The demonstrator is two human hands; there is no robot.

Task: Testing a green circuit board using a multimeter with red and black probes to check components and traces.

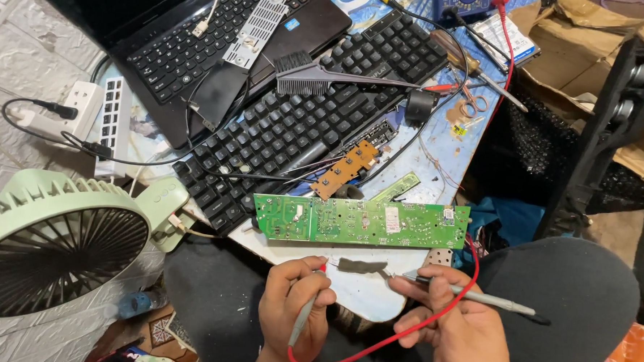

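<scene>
Your left hand (pixel 293 303) grips a grey test probe (pixel 303 319) trailing a red lead (pixel 432 320); your right hand (pixel 455 321) pinches a second probe (pixel 476 297), its tip aimed leftward. Both hover just off the table's near edge (pixel 364 302), below a long green circuit board (pixel 361 222) lying along that edge. Behind the board sit a black keyboard (pixel 317 116), a small brown board (pixel 344 168) and, toward the far left corner, a laptop (pixel 197 45).

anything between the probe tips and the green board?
Nothing visible. The left hand and right hand each hold a probe; the tips hover just below the long green circuit board, over bare table edge. A dark strip lies between the tips, off to the side of either path.
</scene>
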